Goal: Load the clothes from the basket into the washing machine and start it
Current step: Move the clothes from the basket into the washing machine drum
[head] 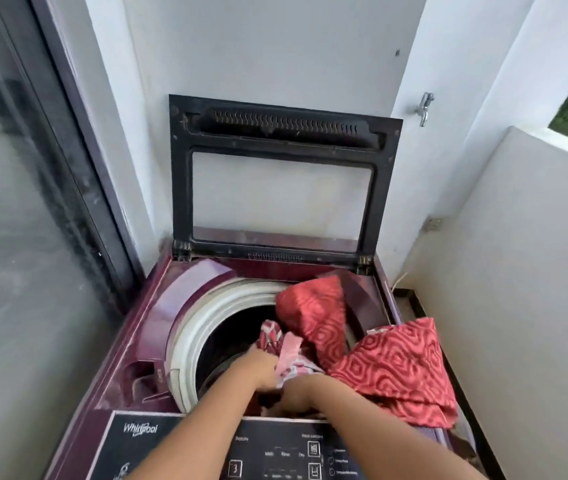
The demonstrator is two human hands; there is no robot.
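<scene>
The maroon washing machine [157, 306] carries red patterned cloth [396, 368] draped over its right rim.

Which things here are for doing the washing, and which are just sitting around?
For the washing: washing machine with its lid up, drum, red patterned cloth, pink cloth, control panel, left hand gripping the pink cloth, right hand at the drum's mouth.
Just there: tap, glass door.

Maroon washer [157, 306], lid up; red patterned cloth [393, 368] draped over rt rim.
</scene>
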